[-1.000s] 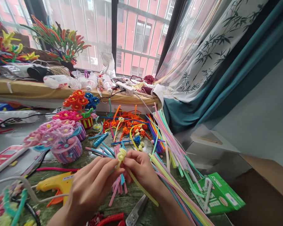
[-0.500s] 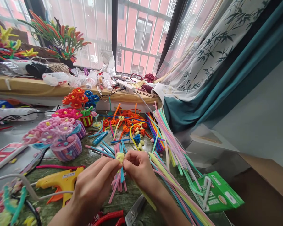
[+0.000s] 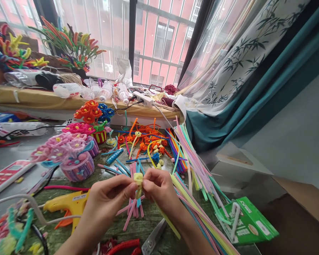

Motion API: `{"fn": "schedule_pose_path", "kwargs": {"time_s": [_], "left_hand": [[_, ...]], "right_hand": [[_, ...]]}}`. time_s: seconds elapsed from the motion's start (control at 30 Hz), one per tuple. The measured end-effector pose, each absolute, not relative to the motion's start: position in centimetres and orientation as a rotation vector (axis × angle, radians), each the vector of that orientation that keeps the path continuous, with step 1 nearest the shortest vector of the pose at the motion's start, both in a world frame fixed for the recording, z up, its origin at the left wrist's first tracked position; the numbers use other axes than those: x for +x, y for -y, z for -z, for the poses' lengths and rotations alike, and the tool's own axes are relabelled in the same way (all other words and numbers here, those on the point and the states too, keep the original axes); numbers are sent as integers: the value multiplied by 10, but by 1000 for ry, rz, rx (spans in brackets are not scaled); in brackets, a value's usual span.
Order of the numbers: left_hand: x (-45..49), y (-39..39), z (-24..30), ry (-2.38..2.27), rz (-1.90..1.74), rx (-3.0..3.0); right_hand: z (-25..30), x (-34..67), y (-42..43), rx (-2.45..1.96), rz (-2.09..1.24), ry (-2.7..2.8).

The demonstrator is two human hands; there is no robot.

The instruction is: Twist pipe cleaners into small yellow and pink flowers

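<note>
A pale yellow pipe cleaner [image 3: 138,179], bent into a small coil, is pinched between both hands over the middle of the table. My left hand [image 3: 110,200] grips the coil's left side between thumb and fingertips. On its right side my right hand [image 3: 159,189] pinches it with thumb and forefinger. A long straight tail of the same yellow runs down beneath my right wrist. Below and behind the coil lie short cut pink and blue pipe cleaners [image 3: 134,209]. Red-handled scissors [image 3: 152,239] rest on the table near my right forearm.
A yellow glue gun [image 3: 66,205] lies left of my left hand. Pipe cleaner flowers in a striped pot [image 3: 78,166] stand behind it. Long pastel pipe cleaners [image 3: 195,159] fan out at the right, near a green box [image 3: 251,221]. Orange flower pieces [image 3: 143,145] lie farther back.
The yellow coil has turned, so a short end now points down beneath it. My left fingers have shifted their hold and opened slightly. The view has moved a little.
</note>
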State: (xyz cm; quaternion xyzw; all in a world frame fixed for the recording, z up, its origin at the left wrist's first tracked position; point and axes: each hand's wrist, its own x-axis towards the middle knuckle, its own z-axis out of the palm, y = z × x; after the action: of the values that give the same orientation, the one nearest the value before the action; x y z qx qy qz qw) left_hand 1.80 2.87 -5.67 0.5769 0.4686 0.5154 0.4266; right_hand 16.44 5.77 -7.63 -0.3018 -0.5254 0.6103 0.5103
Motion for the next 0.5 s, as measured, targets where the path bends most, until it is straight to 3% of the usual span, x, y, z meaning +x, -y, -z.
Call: {"fn": "schedule_pose_path", "kwargs": {"time_s": [0.5], "left_hand": [[23,-28,53,-890,-1203,1032]], "right_hand": [[77,161,-55,-659,-1637,1210]]}}
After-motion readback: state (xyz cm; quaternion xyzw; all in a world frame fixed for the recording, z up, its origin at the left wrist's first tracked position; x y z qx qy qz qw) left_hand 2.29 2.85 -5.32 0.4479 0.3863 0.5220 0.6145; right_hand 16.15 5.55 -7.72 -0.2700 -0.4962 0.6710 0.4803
